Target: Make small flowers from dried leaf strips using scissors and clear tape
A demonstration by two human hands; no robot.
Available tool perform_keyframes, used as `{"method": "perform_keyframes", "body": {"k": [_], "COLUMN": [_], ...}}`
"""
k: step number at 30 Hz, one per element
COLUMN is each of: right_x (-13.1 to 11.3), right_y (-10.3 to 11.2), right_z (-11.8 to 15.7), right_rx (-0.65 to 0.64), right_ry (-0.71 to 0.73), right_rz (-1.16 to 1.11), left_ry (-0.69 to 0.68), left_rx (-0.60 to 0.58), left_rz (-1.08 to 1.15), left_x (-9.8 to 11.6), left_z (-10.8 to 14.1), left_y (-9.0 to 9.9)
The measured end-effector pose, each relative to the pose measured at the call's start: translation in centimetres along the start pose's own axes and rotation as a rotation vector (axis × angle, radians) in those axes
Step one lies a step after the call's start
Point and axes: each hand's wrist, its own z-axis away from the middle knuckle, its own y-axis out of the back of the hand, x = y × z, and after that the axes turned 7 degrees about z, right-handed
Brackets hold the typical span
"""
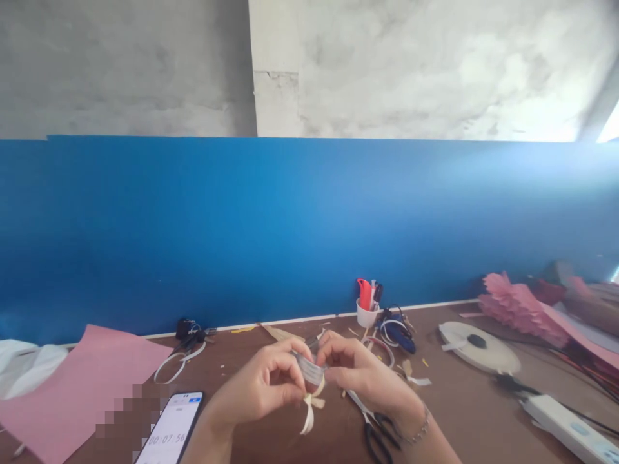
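My left hand (275, 380) and my right hand (351, 367) meet over the middle of the brown table. Between them is a translucent grey band (309, 370), curved like part of a ring. The fingers of my left hand are closed on its left side, and those of my right hand pinch its right end. A cream ribbon or strip (308, 415) hangs below the band with loose tails. Scissors with black handles (380, 435) lie under and beside my right wrist, their blades partly covered.
A phone (171, 428) and pink sheet (91, 386) lie left. Behind stand a white cup of tools (367, 314) and a blue wall (242, 225). Rightward are a round white device (478, 348), a power strip (570, 425) and pink ruffled paper (522, 309).
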Motion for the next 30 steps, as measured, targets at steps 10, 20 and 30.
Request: {"method": "perform_keyframes", "body": {"k": [10,20,30], "right_x": [-0.4,-0.2,-0.4], "right_y": [-0.5,-0.6,-1.3], "right_z": [-0.1,-0.3,-0.7], "right_rx": [0.091,0.151,0.381], "right_ry": [-0.003,0.061,-0.097], "right_rz": [0.014,-0.044,0.016], "left_ry": [-0.084,-0.103,-0.126], "left_rx": [0.033,0.058,0.219], "left_rz": [0.142,0.193,-0.097], "left_x": [-0.5,-0.7,0.2], "left_z": [-0.5,-0.6,-0.3], "left_y": [-0.7,-0.7,-0.6]}}
